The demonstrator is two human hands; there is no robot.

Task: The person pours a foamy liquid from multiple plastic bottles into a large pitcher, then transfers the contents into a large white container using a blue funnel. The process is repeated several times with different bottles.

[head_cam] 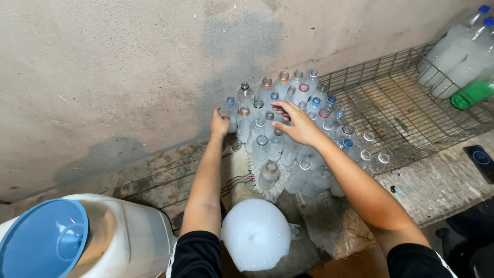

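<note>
A cluster of empty clear plastic bottles [288,134] stood upright and packed tight against the concrete wall [128,67], most uncapped, their necks ringed in blue, orange, red or clear. The left hand [220,123] pressed against the cluster's left edge, fingers curled loosely on an outer bottle, gripping nothing fully. The right hand [296,122] lay over the cluster's middle, fingers spread and touching the bottle tops, not clamped on any. The cluster rested on a worn wooden tabletop [154,180]. Right of the cluster sat a wire mesh tray [406,108], with capped bottles [458,56] lying at its far end. Below the cluster lay a frosted white dome [256,234]; far to its left, a white tub with a blue lid [46,242].
</note>
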